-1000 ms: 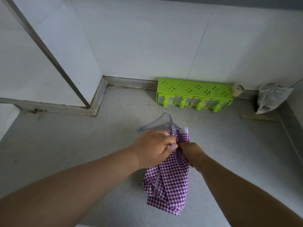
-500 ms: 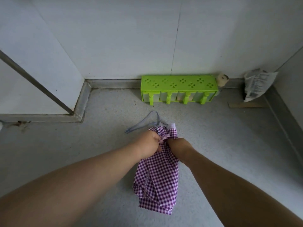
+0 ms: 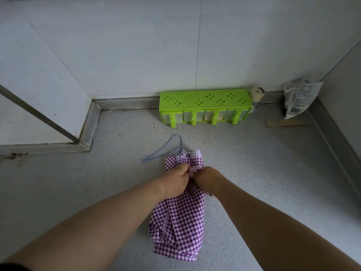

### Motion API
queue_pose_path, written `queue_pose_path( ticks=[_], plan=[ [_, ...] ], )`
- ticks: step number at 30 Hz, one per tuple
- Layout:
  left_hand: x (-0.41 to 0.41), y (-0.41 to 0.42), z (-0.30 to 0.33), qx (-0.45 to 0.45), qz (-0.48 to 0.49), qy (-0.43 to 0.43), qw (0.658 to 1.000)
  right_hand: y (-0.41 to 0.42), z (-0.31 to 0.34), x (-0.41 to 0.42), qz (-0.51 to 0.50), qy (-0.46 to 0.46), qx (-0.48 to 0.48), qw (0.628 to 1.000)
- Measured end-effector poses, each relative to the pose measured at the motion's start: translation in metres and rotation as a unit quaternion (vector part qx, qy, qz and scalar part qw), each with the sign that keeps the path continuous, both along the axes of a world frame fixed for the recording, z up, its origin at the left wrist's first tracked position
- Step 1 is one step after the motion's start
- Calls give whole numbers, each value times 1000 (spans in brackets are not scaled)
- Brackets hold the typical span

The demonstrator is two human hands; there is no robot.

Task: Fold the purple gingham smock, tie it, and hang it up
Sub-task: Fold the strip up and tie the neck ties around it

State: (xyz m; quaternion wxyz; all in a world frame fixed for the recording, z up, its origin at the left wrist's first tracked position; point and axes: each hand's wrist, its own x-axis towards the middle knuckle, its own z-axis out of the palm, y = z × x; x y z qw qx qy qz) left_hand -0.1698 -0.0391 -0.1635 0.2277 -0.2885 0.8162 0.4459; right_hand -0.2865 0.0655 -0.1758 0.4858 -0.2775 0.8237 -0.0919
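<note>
Hanger [image 3: 163,152] partly under smock [image 3: 179,222]; fingers [image 3: 186,170] hide tie.

A green plastic rack [image 3: 205,98] sits against the white wall [image 3: 136,45], a crumpled printed bag [image 3: 298,97] in the far corner of the floor [image 3: 254,163]

Smock [image 3: 178,225] lies on floor [image 3: 78,192], centre of view, running from near the person away toward back wall [image 3: 146,45]; both hands meet on its far part, left hand [image 3: 175,181] left of right hand [image 3: 209,179], touching. Hanger [image 3: 166,150] on floor at smock's far end, extending left and away, part under the cloth. Rack [image 3: 205,104] stands against back wall beyond hanger and to the right; roll [image 3: 257,94] at its right end, bag [image 3: 298,97] further right in the corner, with a flat board [image 3: 283,122] just before it.
</note>
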Motion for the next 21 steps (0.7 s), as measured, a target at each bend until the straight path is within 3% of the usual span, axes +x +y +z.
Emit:
queue_pose_path(
  ticks=[4, 10, 21],
  plan=[
    [-5, 3, -14, -48, -60, -37, 996, 12, 5, -6, 12, -40, 18, 999],
    [-16, 19, -13, -137, -157, -68, 976, 47, 4, -17, 159, 76, -46, 983],
    [-23, 28, -23, -228, -197, -67, 951, 69, -17, 2, 123, 153, -76, 978]
  ],
)
